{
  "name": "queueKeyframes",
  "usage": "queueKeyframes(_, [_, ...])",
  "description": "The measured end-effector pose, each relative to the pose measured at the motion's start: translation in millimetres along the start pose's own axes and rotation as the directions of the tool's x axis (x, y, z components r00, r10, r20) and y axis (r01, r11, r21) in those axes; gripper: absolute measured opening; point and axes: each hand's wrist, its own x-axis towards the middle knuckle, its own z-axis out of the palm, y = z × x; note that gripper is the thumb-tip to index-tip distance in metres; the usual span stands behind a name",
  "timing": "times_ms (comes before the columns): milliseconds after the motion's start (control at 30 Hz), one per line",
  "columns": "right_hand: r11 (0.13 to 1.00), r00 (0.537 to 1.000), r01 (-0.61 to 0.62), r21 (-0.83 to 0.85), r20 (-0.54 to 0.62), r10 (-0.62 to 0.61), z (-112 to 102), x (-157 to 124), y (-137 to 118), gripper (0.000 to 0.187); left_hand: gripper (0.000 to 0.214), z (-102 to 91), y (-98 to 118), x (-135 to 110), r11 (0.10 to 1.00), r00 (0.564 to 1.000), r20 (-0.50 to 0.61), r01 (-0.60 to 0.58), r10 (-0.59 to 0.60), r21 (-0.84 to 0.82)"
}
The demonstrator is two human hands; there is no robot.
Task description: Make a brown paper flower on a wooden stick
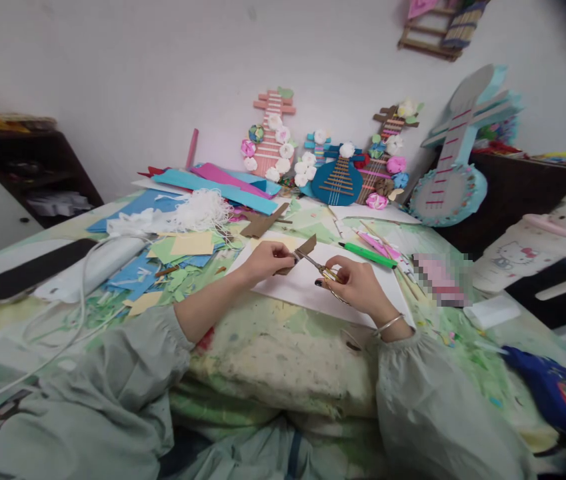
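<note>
Over the white sheet (287, 288), my left hand (269, 259) pinches a small strip of brown paper (307, 247), its end sticking out to the upper right. My right hand (353, 280) is closed around the gold handles of a pair of scissors (309, 259). The blades point left and meet the brown strip just beside my left fingertips. Whether the blades are parted is too small to tell. Behind my left hand lies a larger brown paper piece (264, 223). A green marker (369, 255) rests just beyond my right hand.
Paper scraps (183, 267), white string (203, 213), a power strip (93, 267) and a black phone (35, 267) lie to the left. Decorated paper instruments (337, 177) lean on the wall. On the right are a white cup (517, 253) and a blue glue gun (545, 383).
</note>
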Motion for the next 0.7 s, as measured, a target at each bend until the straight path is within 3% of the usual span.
queueKeyframes(267, [1.0,1.0,0.007,-0.003,0.012,-0.007,0.2,-0.1,-1.3,0.028,0.013,-1.5,-2.0,0.7,0.999,1.0,-0.026,0.0,0.001,0.041])
queueKeyframes(700, [0.997,0.997,0.04,0.069,0.062,-0.044,-1.4,-1.9,-2.7,0.028,0.01,-0.3,0.1,-0.3,0.999,1.0,0.024,0.012,-0.013,0.029])
